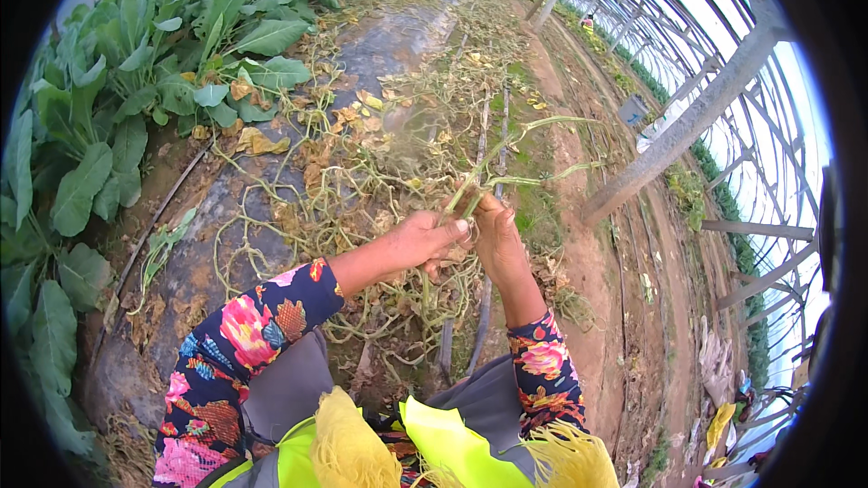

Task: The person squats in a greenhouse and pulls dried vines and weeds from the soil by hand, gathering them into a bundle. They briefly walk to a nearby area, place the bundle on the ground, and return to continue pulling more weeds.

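My left hand (430,238) grips pale green plant stems (468,196) between thumb and fingers, before my body. Right beside it, my right hand (496,227) is at the same stems with its fingers curled behind them; whether it grips them is hard to tell. The stems fork upward and to the right, past my fingertips. Below and around both hands lies a tangle of drying vines (339,183) with withered, yellow-brown leaves.
Leafy green plants (95,149) fill the left side. Black plastic mulch film (237,251) covers soil beneath the vines. Drip hoses (483,325) run along the row. A slanted concrete post (692,129) stands at right. A grey container (633,110) and a distant person (587,25) are farther off.
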`<state>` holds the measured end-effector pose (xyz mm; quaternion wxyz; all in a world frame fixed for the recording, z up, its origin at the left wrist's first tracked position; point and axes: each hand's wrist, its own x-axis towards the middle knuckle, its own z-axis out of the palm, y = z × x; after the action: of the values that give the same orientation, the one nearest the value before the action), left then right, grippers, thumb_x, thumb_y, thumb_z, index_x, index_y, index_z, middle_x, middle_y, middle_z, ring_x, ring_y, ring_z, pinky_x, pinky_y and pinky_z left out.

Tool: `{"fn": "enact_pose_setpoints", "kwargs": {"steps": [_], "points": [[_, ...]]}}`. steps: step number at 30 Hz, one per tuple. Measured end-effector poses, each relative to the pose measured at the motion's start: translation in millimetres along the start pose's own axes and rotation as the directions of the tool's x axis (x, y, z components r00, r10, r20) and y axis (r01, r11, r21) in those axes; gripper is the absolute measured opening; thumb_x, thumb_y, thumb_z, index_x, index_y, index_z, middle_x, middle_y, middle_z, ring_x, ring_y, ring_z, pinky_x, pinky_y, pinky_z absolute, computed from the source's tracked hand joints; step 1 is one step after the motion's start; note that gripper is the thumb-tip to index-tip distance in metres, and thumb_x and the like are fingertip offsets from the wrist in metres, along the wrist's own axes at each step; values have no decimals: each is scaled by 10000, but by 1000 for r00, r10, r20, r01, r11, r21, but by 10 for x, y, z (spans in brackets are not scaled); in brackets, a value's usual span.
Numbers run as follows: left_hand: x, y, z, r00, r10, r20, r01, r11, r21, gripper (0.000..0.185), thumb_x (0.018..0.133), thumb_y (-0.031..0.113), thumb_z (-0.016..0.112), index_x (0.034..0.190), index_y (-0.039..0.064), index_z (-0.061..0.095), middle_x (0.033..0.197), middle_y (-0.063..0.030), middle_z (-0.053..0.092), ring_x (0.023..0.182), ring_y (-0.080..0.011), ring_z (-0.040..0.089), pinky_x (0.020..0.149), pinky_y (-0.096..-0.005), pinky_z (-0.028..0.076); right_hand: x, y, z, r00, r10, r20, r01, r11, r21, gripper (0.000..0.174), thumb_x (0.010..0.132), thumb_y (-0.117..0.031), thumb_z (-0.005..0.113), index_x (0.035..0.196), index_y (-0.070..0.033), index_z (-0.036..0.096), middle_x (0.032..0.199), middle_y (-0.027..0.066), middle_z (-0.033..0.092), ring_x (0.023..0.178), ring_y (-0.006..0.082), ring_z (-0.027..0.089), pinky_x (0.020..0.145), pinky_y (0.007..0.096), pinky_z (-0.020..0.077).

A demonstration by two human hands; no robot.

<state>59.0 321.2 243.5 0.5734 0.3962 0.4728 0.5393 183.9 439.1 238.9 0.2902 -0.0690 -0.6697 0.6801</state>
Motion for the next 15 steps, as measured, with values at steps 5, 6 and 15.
{"fn": "enact_pose_setpoints", "kwargs": {"steps": [5,6,15], "points": [[-89,287,-70,946,304,-115,-325,909,-263,407,1004,416,423,984,34,562,601,55,359,468,-66,399,506,-258,436,-103,360,168,935,218,280,-207,976,-67,857,893,-734,241,1346,-28,420,1198,72,543,1080,207,518,997,376,351],[-109,348,-80,931,330,-158,-364,878,-311,397,1008,408,419,997,36,556,604,54,359,466,-64,392,503,-258,433,-172,445,252,919,292,265,-250,951,-181,842,905,-721,223,1337,-30,432,1163,72,561,1049,211,536,990,371,359],[-346,695,-658,679,547,-490,-725,604,-330,267,1006,319,460,1088,70,510,650,47,365,460,-41,322,448,-215,335,-272,873,15,832,296,470,-5,850,-527,694,917,-600,438,1280,-15,527,1163,170,613,1146,282,530,1037,391,355]]}}
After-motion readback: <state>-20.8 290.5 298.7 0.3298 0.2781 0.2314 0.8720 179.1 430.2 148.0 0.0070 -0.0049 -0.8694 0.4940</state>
